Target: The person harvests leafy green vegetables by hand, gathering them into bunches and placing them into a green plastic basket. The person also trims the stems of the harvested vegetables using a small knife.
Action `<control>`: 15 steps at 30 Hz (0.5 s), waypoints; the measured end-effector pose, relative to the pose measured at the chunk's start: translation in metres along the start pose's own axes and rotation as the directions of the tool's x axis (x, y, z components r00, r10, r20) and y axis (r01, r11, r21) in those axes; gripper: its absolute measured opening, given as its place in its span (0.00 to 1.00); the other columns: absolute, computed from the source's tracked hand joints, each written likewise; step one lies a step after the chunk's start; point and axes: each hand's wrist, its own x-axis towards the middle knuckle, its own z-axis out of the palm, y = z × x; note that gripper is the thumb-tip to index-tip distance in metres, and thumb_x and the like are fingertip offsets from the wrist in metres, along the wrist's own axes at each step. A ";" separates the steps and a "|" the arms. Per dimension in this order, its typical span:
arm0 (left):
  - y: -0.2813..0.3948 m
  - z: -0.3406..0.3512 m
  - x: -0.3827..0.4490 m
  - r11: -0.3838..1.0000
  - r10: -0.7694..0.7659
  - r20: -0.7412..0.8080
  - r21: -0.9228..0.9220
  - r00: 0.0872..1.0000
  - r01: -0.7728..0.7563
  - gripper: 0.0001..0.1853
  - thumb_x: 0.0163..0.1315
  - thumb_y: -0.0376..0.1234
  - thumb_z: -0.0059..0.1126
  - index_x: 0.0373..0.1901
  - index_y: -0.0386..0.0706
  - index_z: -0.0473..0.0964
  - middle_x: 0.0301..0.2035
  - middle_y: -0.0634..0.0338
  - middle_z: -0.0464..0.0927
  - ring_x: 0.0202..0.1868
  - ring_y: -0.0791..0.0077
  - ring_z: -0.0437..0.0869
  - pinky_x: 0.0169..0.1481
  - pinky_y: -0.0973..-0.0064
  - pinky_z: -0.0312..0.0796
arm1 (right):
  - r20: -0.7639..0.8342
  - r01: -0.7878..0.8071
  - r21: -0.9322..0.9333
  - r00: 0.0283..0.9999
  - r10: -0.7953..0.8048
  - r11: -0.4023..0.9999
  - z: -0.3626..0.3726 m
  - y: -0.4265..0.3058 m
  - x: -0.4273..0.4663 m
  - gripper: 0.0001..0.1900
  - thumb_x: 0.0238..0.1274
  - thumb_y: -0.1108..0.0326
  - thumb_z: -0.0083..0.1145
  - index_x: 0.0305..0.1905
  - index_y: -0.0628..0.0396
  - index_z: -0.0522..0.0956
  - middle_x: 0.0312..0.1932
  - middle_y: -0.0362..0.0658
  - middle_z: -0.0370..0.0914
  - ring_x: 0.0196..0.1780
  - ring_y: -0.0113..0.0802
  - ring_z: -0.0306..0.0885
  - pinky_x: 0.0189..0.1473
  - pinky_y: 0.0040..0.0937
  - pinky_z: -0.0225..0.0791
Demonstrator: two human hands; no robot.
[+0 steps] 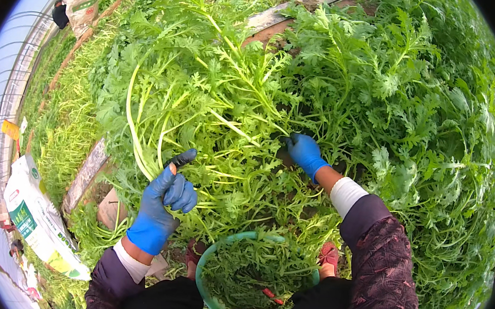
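My left hand [162, 200], in a blue glove with a black cover on one finger, is closed around pale stems [135, 137] of leafy greens. A bare thumb tip pokes out of that glove. Farther forward, my right hand [304, 154], also blue-gloved, reaches low among the plants. Its fingers meet the lower end of a long, leaning green stem [258, 93]; leaves partly hide the fingertips. Lobed leaves like garland chrysanthemum surround both hands. Between my feet stands a green tub [206, 264] holding cut greens [259, 263] and a small red object [272, 296].
Dense standing greens [411, 125] fill the right side. A white printed sack [40, 215] stands at left, near a weathered board [87, 172]. Another board [288, 11] lies ahead. A person [60, 13] is beside a pale sack [81, 11] far off, near the greenhouse wall.
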 end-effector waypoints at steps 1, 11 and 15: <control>0.002 -0.001 0.000 0.999 0.047 0.001 -0.001 0.999 -0.047 0.28 0.67 0.46 0.51 0.60 0.34 0.67 0.10 0.72 0.53 0.13 0.82 0.54 0.20 0.78 0.51 | 0.012 0.051 0.143 0.999 -0.053 0.988 -0.005 -0.005 -0.005 0.14 0.64 0.57 0.54 0.37 0.59 0.80 0.31 0.54 0.80 0.36 0.53 0.79 0.40 0.45 0.71; 0.031 0.014 -0.009 0.957 0.281 0.208 -0.130 0.937 -0.258 0.17 0.72 0.45 0.42 0.44 0.43 0.74 0.11 0.70 0.57 0.13 0.82 0.56 0.20 0.78 0.52 | 0.089 0.218 0.426 0.956 -0.280 0.878 -0.013 -0.078 -0.022 0.13 0.63 0.62 0.59 0.42 0.62 0.77 0.27 0.52 0.79 0.24 0.41 0.79 0.30 0.35 0.73; 0.076 0.020 -0.028 0.880 0.450 0.389 -0.348 0.804 -0.325 0.16 0.72 0.44 0.44 0.52 0.46 0.72 0.12 0.67 0.61 0.14 0.79 0.60 0.20 0.78 0.57 | 0.202 0.193 0.321 0.942 -0.266 0.927 0.004 -0.084 -0.009 0.15 0.58 0.58 0.61 0.41 0.59 0.78 0.34 0.55 0.78 0.41 0.56 0.77 0.44 0.46 0.70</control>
